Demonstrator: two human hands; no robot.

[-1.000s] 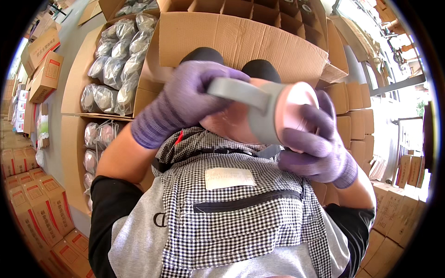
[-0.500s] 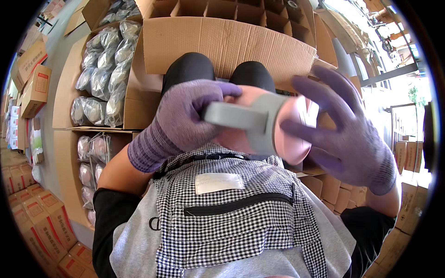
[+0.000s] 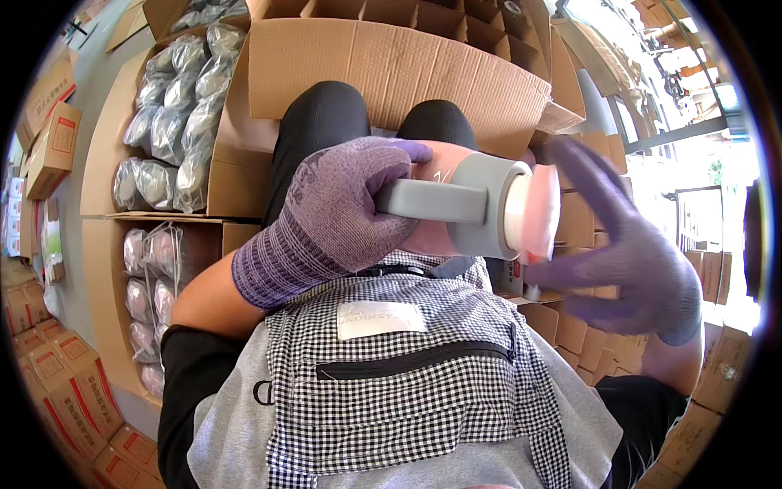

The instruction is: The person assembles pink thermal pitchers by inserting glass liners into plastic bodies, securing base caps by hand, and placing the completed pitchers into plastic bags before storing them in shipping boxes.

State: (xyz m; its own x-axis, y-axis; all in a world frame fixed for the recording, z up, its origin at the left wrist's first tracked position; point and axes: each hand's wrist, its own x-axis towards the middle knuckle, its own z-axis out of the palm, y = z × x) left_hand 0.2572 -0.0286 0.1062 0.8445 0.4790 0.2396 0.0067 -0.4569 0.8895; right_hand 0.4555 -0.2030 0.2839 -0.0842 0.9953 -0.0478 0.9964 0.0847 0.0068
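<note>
Pink and soft grey, the handled jug (image 3: 497, 175) is held on its side in front of the person's lap, its top turned toward the right. Smooth pink shows on the body, with a small white marking beside a wide grey collar, and a thick grey handle (image 3: 436, 202) runs back from that collar. Beyond it comes a cream-white neck (image 3: 516, 212), then a pink lid (image 3: 542, 213) at the end. The left hand (image 3: 346, 204), in a purple knit glove, grasps the jug near the far end of the handle. The right hand (image 3: 627, 261), gloved alike and blurred, has its fingers spread around the lid's end; whether any fingertip touches it I can't tell. Below sits a black-and-white checked apron (image 3: 407, 395) over a grey top, and the dark knees (image 3: 322, 134) reach up to an open cardboard carton (image 3: 399, 73) with dividers inside. To the left, another open carton (image 3: 232, 175) holds rows of bagged bottles (image 3: 175, 126). Sealed boxes (image 3: 81, 387) with red stripes are stacked on the grey floor (image 3: 96, 98), and strong daylight pours in on the right.
</note>
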